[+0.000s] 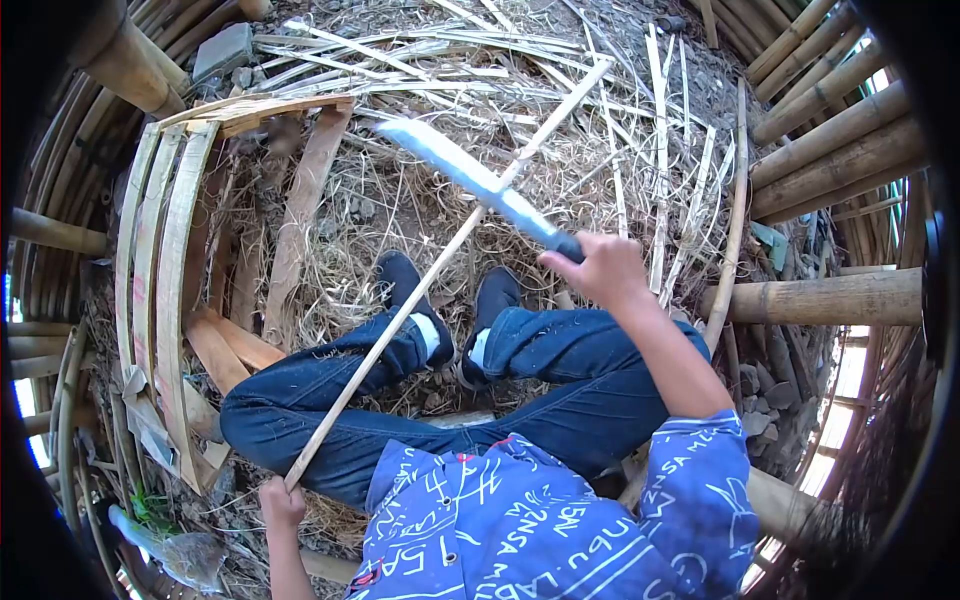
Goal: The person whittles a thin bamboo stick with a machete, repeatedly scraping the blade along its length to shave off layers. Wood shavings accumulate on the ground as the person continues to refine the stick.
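My right hand (612, 268) is wrapped round the dark handle of a machete (460, 178), its long pale blade pointing up and to the left. In my left hand (282, 503), closed in a fist, is the near end of a long bamboo strip (395, 325). The strip runs slantwise across my left leg and up to the right, over the ground litter. Blade and strip cross near the middle of the view, with the blade overlapping the strip there. My legs in dark jeans (590, 390) are bent, with both shoes (402, 282) on the littered ground.
A slatted wooden crate (172, 250) stands at my left. Split bamboo strips (660, 150) and curled shavings (350, 200) cover the ground ahead. Thick bamboo poles (830, 298) line the right side, and a grey block (222, 50) lies at the far left. A plastic bag (190, 558) is at lower left.
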